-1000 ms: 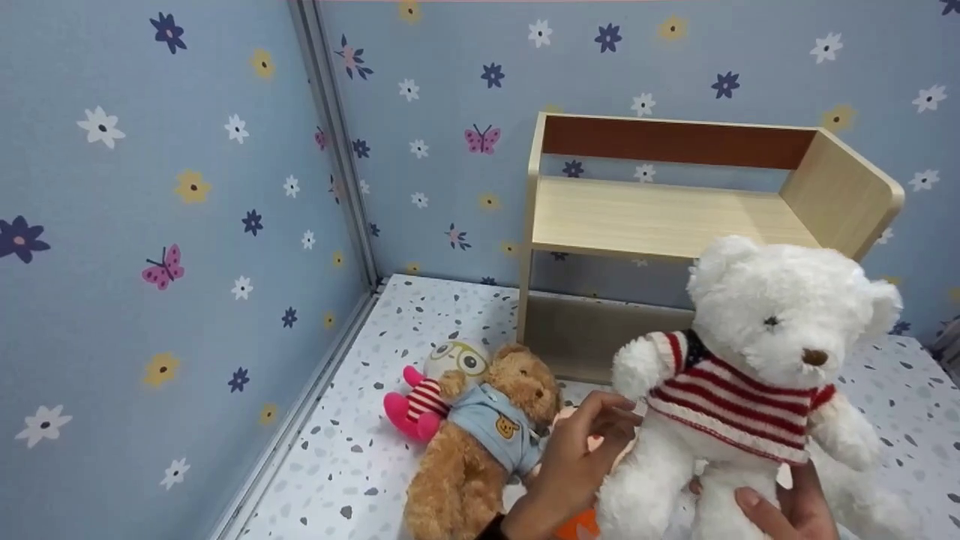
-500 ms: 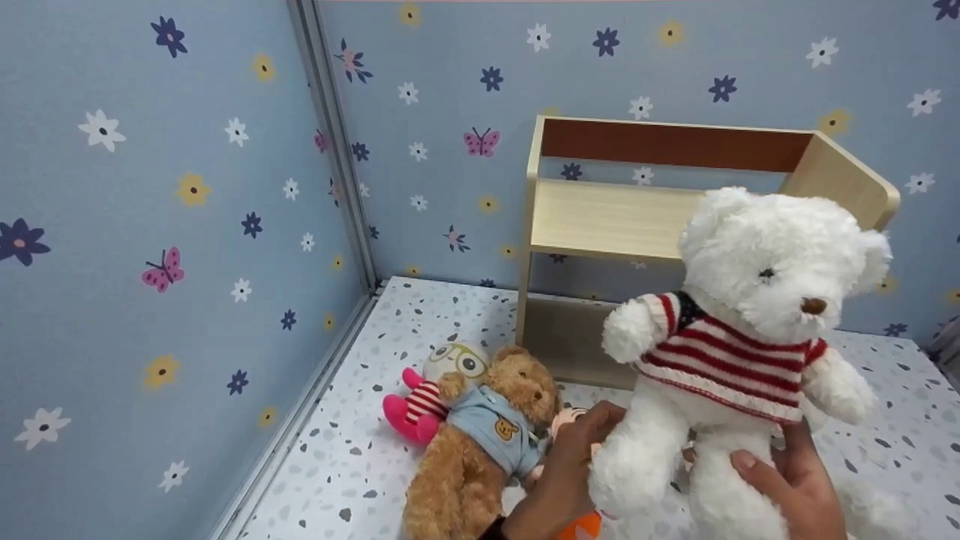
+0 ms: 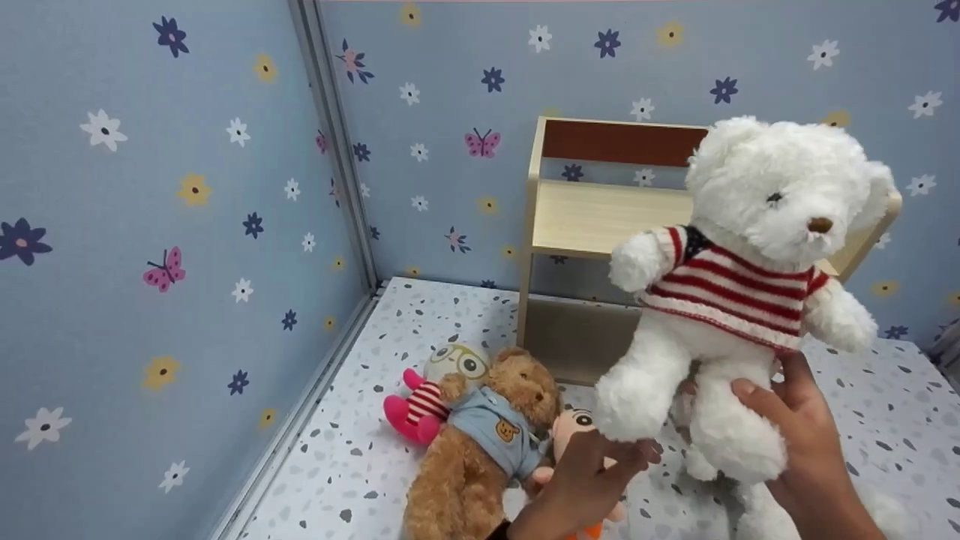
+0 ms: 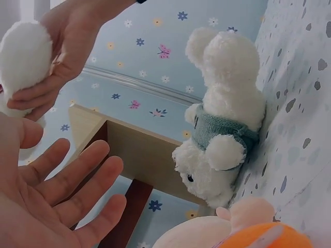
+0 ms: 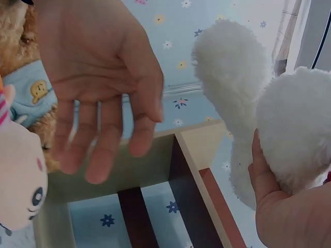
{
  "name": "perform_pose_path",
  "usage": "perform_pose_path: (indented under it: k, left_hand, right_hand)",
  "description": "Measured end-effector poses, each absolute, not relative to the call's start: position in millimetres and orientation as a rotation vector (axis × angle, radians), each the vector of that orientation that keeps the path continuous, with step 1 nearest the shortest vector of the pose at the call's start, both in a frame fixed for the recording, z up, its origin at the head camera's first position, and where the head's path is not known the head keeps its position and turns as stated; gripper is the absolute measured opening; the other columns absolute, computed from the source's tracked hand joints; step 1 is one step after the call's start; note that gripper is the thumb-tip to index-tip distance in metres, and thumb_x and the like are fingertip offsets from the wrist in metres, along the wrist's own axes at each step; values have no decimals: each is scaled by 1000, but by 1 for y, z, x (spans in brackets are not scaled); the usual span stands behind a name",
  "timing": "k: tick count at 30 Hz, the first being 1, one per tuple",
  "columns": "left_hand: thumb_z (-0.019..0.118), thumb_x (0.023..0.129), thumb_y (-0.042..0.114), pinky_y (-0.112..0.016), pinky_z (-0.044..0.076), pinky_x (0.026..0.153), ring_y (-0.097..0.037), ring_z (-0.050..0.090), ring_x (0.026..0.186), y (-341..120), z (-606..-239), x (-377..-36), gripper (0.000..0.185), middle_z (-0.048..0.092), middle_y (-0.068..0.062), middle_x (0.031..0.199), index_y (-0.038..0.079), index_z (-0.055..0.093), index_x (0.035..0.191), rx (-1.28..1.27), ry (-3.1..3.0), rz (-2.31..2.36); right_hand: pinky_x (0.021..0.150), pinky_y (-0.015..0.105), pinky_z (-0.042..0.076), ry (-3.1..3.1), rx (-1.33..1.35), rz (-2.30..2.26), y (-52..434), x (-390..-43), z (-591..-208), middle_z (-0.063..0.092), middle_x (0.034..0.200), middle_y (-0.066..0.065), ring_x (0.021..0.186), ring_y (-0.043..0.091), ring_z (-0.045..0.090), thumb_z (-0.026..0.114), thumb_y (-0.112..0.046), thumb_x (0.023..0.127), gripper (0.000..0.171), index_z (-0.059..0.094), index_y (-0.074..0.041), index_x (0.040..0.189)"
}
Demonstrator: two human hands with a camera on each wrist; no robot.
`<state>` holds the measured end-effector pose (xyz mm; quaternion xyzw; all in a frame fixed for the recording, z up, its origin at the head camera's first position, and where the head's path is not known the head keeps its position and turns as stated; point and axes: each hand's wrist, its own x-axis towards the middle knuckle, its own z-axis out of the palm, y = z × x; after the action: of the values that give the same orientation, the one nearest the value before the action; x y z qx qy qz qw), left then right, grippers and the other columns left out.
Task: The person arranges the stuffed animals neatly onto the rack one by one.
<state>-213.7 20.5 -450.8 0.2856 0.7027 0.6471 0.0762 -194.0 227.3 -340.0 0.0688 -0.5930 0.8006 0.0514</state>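
Note:
A white teddy bear [image 3: 750,225] in a red-and-white striped sweater hangs upright in the air in front of the wooden shelf [image 3: 600,217]. My right hand [image 3: 780,420] grips one of its legs [image 5: 295,124] from behind, thumb on the fur. My left hand [image 3: 600,469] is open just below the bear's other foot; the left wrist view shows its palm [image 4: 57,191] spread and apart from the fur. The same open hand [image 5: 98,77] fills the upper left of the right wrist view.
On the speckled floor [image 3: 420,315] lie a brown bear in a blue shirt [image 3: 487,435], a pink striped doll with glasses [image 3: 435,382] and a small doll [image 3: 574,427]. Another white bear in a teal sweater [image 4: 222,134] lies nearby. Flowered walls close the left and back.
The white bear has risen well above the floor, up to the shelf's top. My left hand has come off its leg and now lies open underneath.

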Motion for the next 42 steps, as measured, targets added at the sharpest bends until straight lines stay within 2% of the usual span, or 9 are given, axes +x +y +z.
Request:
perform_pose_path:
  k: [2,4,6,11,15,21,29,35,42]
  left_hand:
    - [46,101,33,-18,50,65,2,64,70,21,-451,-215,31,72,-5,84,15,71,106,861,2101,1912]
    - [45,102,33,-22,53,84,0,66,95,21,-450,-215,29,72,0,106,16,66,110,867,2073,1916]
    - [44,102,34,-22,53,82,-1,66,92,21,-450,-214,27,71,0,107,16,62,113,859,2052,1926]
    - [43,102,35,-22,53,80,0,66,90,21,-449,-215,26,70,1,106,20,61,113,839,2054,1920]
    - [42,102,36,-22,53,79,0,66,88,22,-447,-217,24,70,4,103,24,61,110,821,2063,1890]
    - [43,102,36,-21,53,78,1,65,89,21,-447,-216,23,69,6,103,24,61,110,829,2043,1861]
    - [45,101,36,-22,52,83,1,65,93,19,-450,-216,24,69,2,108,22,61,112,861,2040,1875]
    - [47,100,37,-23,52,82,-1,65,91,17,-447,-217,22,69,8,104,22,62,109,804,2020,1890]
    - [48,100,35,-22,52,80,1,64,87,18,-447,-218,21,70,3,105,22,62,109,791,1984,1913]
  right_hand:
    - [69,33,59,-1788,243,2433,226,-200,-336,50,133,5,92,18,69,43,1,98,62,17,-24,148]
    - [75,31,58,-1781,288,2437,223,-205,-333,31,147,3,106,15,64,43,0,98,67,12,-26,151]
    - [80,29,57,-1794,314,2433,221,-210,-331,18,153,2,117,11,56,44,-1,98,70,9,-26,153]
    - [89,25,53,-1803,335,2450,214,-216,-331,9,158,-2,131,8,40,46,-2,98,73,5,-25,154]
    - [87,26,54,-1788,339,2469,212,-220,-330,8,158,0,127,9,46,46,-2,97,74,5,-25,154]
    - [80,28,57,-1720,350,2485,211,-225,-325,19,153,1,116,12,56,46,1,96,70,13,-24,152]
    - [84,24,55,-1673,387,2471,212,-238,-324,20,153,1,125,13,45,45,0,97,64,16,-20,150]
    - [83,24,55,-1676,355,2471,215,-251,-321,18,154,1,129,14,38,49,0,96,68,14,-21,151]
    - [76,27,57,-1631,399,2492,218,-273,-320,26,146,3,111,15,56,50,1,95,63,18,-17,146]
